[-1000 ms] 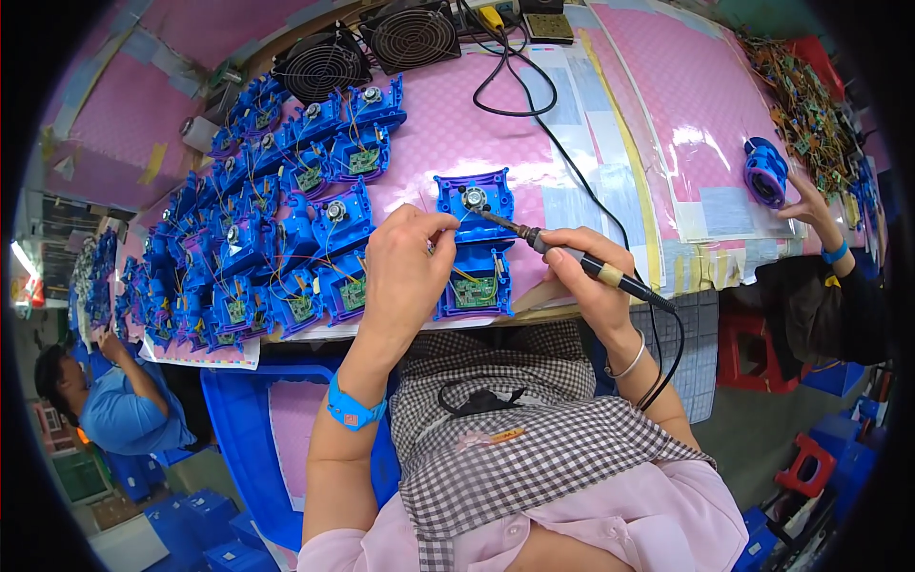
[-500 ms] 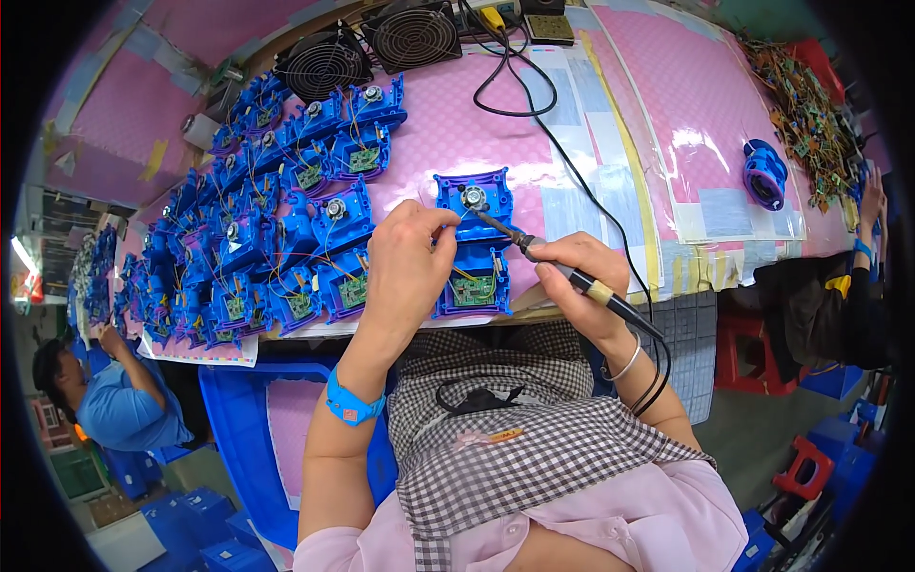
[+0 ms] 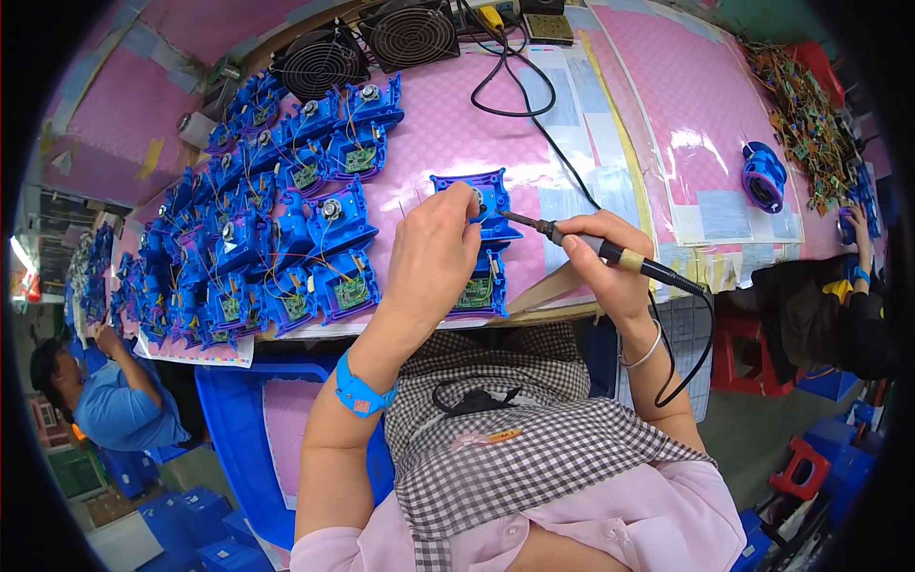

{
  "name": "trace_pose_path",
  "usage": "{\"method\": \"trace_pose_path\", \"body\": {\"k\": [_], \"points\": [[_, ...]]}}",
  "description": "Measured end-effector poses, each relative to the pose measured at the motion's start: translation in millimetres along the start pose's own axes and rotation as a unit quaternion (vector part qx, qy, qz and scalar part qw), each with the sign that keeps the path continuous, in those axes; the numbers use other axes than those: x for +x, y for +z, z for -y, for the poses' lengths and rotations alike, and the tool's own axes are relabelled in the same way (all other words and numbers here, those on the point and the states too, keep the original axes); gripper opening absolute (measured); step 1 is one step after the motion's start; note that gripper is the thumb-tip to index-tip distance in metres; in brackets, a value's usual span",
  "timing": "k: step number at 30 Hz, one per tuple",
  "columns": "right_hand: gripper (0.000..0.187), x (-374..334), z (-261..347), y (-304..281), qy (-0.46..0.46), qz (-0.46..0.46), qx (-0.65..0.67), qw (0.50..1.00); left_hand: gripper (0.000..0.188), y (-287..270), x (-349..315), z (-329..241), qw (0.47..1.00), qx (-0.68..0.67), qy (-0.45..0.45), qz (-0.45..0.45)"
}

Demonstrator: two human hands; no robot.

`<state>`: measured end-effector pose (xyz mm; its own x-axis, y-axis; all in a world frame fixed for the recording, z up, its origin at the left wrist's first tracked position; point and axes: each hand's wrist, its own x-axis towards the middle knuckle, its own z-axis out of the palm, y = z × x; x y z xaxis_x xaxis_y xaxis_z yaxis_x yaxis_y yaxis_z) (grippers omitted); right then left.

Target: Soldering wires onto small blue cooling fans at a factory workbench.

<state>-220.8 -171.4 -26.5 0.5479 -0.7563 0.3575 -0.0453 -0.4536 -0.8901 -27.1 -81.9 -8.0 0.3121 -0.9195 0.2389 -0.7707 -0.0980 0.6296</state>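
My right hand grips a soldering iron like a pen. Its tip points left at the round metal part in a blue plastic housing. Over that housing's left side, my left hand is closed in a pinch, its fingertips covering much of the round part. What the pinch holds is too small to make out; thin dark strands show beside the hand. Just below, partly behind my left hand, lies the other housing half with a green circuit board.
Many blue housings with wires and boards crowd the left. Two black fans stand behind. The iron's black cord crosses the table. A single blue housing and a heap of wired boards lie right. Other people work at both sides.
My left hand has moved right and up, now covering part of the round part. The soldering iron has shifted right, its tip drawn back slightly, and its cord now loops out to the right.
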Motion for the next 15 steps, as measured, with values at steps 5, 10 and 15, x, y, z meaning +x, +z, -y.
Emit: {"method": "trace_pose_path", "body": {"k": [5, 10, 15], "points": [[0.014, 0.9, -2.4, 1.2, -0.005, 0.004, -0.006, 1.000, 0.018, 3.8, 3.3, 2.6, 0.999, 0.034, 0.006, -0.001], [0.014, 1.0, -3.2, 2.5, -0.006, 0.004, -0.002, 1.000, 0.018, 6.4, 4.8, 3.8, 1.000, 0.021, 0.005, 0.001], [0.015, 1.2, -3.8, 3.7, -0.017, 0.004, 0.006, 1.000, 0.017, 9.9, 5.5, 7.3, 0.999, 0.033, 0.001, -0.004]]}}
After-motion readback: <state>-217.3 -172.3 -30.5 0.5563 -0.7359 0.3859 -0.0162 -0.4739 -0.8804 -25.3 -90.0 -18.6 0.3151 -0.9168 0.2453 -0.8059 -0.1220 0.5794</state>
